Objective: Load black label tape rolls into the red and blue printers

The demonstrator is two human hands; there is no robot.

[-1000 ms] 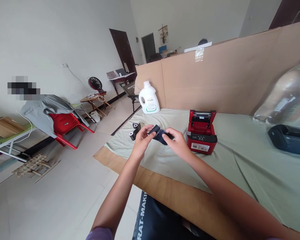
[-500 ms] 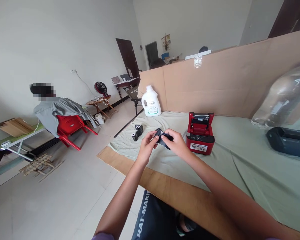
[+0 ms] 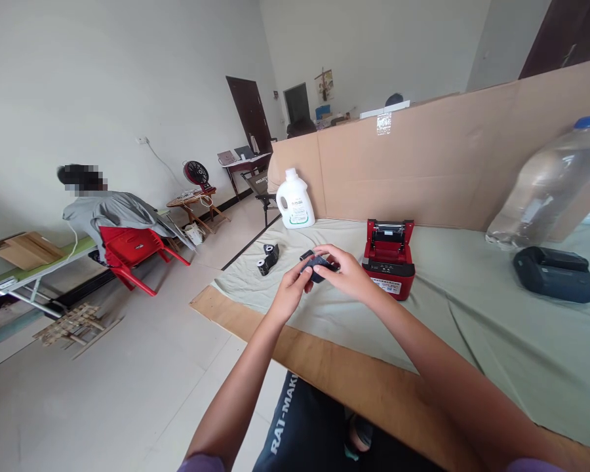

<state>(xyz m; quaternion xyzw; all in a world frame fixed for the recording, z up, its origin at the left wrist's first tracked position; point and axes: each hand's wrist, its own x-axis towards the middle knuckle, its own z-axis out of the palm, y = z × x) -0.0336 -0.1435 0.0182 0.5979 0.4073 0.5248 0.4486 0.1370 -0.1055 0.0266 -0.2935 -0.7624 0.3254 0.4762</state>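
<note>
Both my hands hold a small roll in black wrapping (image 3: 316,267) above the cloth. My left hand (image 3: 294,287) is closed on its left side, the thumb lying over the front. Around the right side, my right hand (image 3: 341,270) pinches the black material between thumb and fingers. Much of the roll is covered by my fingers. To the left on the cloth lie more black-wrapped paper rolls (image 3: 268,259) with white ends. Just right of my right hand stands a red label printer (image 3: 389,262), its lid raised.
A white detergent jug (image 3: 295,203) stands before a cardboard partition (image 3: 413,170). On the right are a large clear bottle (image 3: 545,183) and a dark printer-like device (image 3: 555,274). The wooden table edge (image 3: 324,357) runs below my forearms. A person sits on a red chair (image 3: 132,252) at left.
My fingers have shifted on the black-wrapped roll, and it has turned in my hands. My right fingers are now raised over its top. The view has moved slightly.
</note>
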